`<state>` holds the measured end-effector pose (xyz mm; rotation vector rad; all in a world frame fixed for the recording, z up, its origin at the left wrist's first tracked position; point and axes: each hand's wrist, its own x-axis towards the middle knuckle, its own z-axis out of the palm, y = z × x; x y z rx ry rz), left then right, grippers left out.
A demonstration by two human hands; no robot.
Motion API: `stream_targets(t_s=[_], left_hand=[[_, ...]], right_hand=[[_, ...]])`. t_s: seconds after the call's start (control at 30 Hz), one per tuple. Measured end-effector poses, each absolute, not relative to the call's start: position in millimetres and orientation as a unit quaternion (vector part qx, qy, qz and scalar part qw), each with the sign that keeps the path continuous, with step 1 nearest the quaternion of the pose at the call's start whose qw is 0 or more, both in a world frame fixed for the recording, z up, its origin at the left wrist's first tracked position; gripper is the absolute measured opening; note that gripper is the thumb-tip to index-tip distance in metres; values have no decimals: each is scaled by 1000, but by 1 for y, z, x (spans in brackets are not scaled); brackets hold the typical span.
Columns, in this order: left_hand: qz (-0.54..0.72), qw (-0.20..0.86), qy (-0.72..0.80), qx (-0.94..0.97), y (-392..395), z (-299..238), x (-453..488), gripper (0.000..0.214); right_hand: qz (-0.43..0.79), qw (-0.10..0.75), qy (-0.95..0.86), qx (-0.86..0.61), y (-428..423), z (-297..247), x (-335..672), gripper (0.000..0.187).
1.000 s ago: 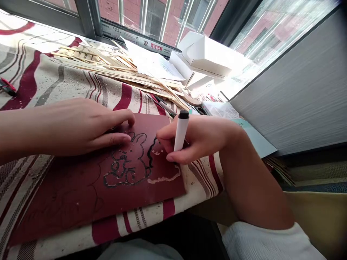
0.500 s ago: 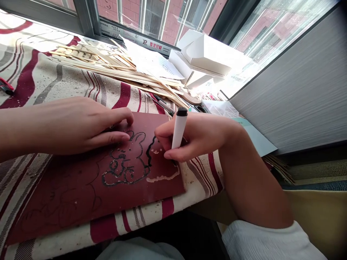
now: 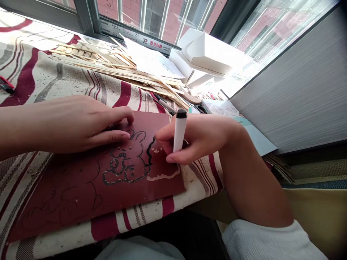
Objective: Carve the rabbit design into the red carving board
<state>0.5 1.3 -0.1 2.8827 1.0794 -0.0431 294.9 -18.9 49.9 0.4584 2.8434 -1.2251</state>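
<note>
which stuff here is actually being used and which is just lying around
In use: dark red board with a rabbit outline, under the left hand; white marker with black end, in the right hand.
Lying about: pile of pale wooden strips, white cardboard boxes, white paper sheet, red-and-black tool.

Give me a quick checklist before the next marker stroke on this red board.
1. Left hand flat on the red board: ok.
2. Right hand gripping the white marker: ok.
3. Marker tip touching the board: cannot tell, fingers hide it.
4. Board lying on the striped cloth: ok.
5. Pale groove beside the rabbit outline inked black: not ok.
</note>
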Motion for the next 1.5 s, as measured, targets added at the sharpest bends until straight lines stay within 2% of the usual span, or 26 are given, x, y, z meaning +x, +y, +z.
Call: stream_targets(t_s=[0.23,0.4,0.7,0.9,1.1,1.3,1.5], left_hand=[[-9,31,351,936,1,0,0,67],[-24,41,357,933,-1,3,1,56],[-11,42,362,931,-2,2,4,62],[-31,41,378,924,-3,3,2,63],[-26,44,374,926,-2,3,5,59],[-19,44,366,929,-3,4,4,57],[-30,45,365,930,-3,6,4,55]], right_hand=[[-387,9,909,156,-19,50,296,31],[-391,8,907,159,-19,50,295,29],[-398,29,904,156,-20,52,295,31],[-383,13,909,162,-19,51,295,31],[-415,68,893,160,-20,53,295,34],[-401,17,905,143,-17,51,297,32],[-399,25,904,152,-17,50,296,31]])
